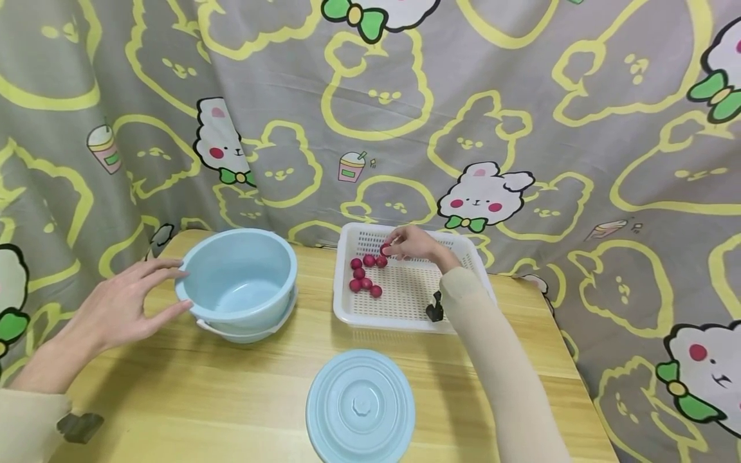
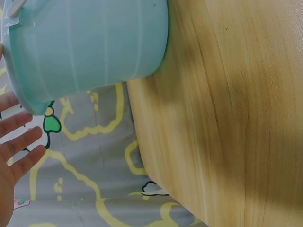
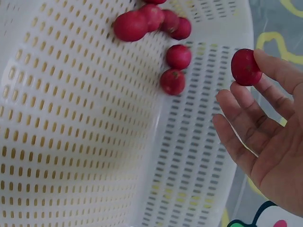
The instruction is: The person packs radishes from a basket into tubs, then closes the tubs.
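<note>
My right hand (image 1: 413,244) pinches a red radish (image 3: 245,67) between thumb and fingers, above the far side of a white plastic basket (image 1: 402,299). Its other fingers spread loosely in the right wrist view. Several more round radishes (image 3: 178,57) lie at the basket's left end, most in a curved row. On the left stands a light blue bucket (image 1: 246,273), its inside bare in the head view. My left hand (image 1: 124,305) is at the bucket's left rim, fingers straight and spread, with fingertips right at the edge.
A round light blue lid (image 1: 360,408) lies on the wooden table (image 1: 231,392) near the front. The bucket's pale handle (image 1: 211,329) hangs down at its front. Behind the table hangs a grey patterned curtain (image 1: 301,77). The table's right edge slopes away past the basket.
</note>
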Demonstrator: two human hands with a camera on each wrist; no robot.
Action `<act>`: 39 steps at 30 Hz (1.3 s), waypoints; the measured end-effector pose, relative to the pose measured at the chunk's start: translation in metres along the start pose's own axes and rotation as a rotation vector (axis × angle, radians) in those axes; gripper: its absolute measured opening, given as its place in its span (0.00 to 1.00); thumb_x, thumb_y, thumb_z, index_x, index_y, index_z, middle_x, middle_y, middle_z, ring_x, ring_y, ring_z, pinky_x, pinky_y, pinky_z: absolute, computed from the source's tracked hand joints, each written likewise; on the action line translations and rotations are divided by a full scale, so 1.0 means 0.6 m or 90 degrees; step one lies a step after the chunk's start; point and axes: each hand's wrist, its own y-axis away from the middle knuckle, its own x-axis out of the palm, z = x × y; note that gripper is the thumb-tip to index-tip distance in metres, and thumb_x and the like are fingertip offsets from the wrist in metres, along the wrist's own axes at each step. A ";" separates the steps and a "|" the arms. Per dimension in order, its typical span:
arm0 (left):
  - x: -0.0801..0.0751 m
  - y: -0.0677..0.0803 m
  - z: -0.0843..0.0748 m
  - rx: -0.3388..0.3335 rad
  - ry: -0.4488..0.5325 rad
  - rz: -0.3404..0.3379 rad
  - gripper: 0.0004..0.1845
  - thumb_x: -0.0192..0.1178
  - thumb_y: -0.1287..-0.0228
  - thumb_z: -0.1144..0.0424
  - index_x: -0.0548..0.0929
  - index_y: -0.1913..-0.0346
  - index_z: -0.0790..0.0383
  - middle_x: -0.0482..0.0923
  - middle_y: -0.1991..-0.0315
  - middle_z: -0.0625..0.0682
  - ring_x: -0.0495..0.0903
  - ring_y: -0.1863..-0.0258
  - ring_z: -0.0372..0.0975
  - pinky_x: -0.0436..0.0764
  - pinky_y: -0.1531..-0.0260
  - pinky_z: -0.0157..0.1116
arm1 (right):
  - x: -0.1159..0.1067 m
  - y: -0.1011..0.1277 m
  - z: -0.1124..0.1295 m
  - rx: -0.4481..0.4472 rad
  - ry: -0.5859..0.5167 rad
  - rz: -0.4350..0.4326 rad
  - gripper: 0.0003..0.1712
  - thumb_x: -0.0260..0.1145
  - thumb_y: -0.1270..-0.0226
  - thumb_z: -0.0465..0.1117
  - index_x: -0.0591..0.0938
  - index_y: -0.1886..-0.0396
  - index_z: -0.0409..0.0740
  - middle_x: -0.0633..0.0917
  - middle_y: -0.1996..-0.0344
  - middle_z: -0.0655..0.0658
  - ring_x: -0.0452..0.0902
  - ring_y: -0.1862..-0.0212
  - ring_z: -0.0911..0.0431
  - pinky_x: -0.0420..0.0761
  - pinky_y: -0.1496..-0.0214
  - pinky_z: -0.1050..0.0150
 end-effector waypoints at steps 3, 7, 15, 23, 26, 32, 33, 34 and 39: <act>0.000 0.001 0.001 -0.002 -0.001 0.001 0.29 0.78 0.49 0.48 0.88 0.46 0.59 0.82 0.38 0.59 0.80 0.41 0.57 0.84 0.62 0.64 | 0.001 0.004 0.012 -0.014 -0.009 -0.002 0.18 0.72 0.27 0.48 0.86 0.44 0.45 0.86 0.56 0.33 0.85 0.55 0.41 0.87 0.47 0.49; -0.001 0.000 0.001 -0.001 -0.002 0.001 0.28 0.78 0.49 0.48 0.88 0.46 0.59 0.82 0.38 0.59 0.81 0.42 0.57 0.84 0.64 0.63 | 0.004 0.010 0.028 -0.035 -0.020 -0.001 0.18 0.73 0.28 0.48 0.86 0.44 0.46 0.86 0.56 0.35 0.85 0.54 0.41 0.87 0.53 0.58; -0.002 -0.001 0.000 -0.001 -0.005 0.002 0.28 0.78 0.48 0.48 0.88 0.46 0.59 0.82 0.38 0.59 0.81 0.42 0.57 0.84 0.65 0.62 | 0.011 0.018 0.056 -0.087 -0.044 0.013 0.17 0.73 0.29 0.49 0.87 0.45 0.49 0.86 0.57 0.43 0.83 0.57 0.48 0.84 0.56 0.63; -0.001 0.000 0.000 0.003 -0.003 -0.001 0.28 0.78 0.49 0.48 0.88 0.47 0.59 0.83 0.38 0.58 0.81 0.42 0.57 0.84 0.64 0.62 | 0.033 0.022 0.099 -0.149 -0.038 0.017 0.16 0.73 0.29 0.49 0.87 0.46 0.50 0.87 0.57 0.47 0.81 0.55 0.49 0.82 0.56 0.61; 0.000 0.000 0.000 0.005 -0.003 -0.002 0.28 0.79 0.50 0.48 0.88 0.47 0.59 0.83 0.39 0.58 0.82 0.43 0.57 0.84 0.64 0.62 | 0.044 0.023 0.118 -0.176 -0.040 0.022 0.16 0.73 0.29 0.48 0.87 0.46 0.50 0.88 0.58 0.47 0.82 0.56 0.52 0.81 0.55 0.62; 0.000 0.000 0.002 0.010 -0.006 -0.004 0.29 0.79 0.51 0.48 0.88 0.47 0.59 0.83 0.39 0.58 0.82 0.43 0.56 0.85 0.65 0.61 | 0.066 0.028 0.161 -0.238 -0.049 0.037 0.15 0.73 0.28 0.44 0.87 0.45 0.46 0.88 0.57 0.45 0.86 0.53 0.41 0.82 0.55 0.66; 0.000 0.000 0.002 0.011 -0.006 -0.004 0.29 0.79 0.51 0.48 0.88 0.47 0.59 0.83 0.39 0.58 0.82 0.43 0.56 0.85 0.65 0.61 | 0.070 0.029 0.169 -0.244 -0.054 0.040 0.15 0.73 0.28 0.44 0.87 0.45 0.46 0.88 0.57 0.45 0.86 0.52 0.40 0.82 0.55 0.66; 0.000 0.000 0.002 0.011 -0.007 -0.005 0.29 0.79 0.51 0.48 0.88 0.47 0.59 0.83 0.39 0.58 0.82 0.43 0.56 0.85 0.65 0.61 | 0.074 0.030 0.176 -0.251 -0.059 0.044 0.15 0.73 0.28 0.44 0.87 0.45 0.46 0.88 0.56 0.45 0.86 0.52 0.39 0.83 0.55 0.66; 0.001 0.000 0.003 0.011 -0.004 -0.008 0.29 0.79 0.51 0.48 0.88 0.47 0.59 0.83 0.39 0.58 0.82 0.43 0.56 0.84 0.65 0.62 | 0.093 0.032 0.211 -0.276 -0.074 0.058 0.15 0.73 0.29 0.43 0.87 0.45 0.47 0.89 0.55 0.46 0.87 0.54 0.45 0.82 0.54 0.67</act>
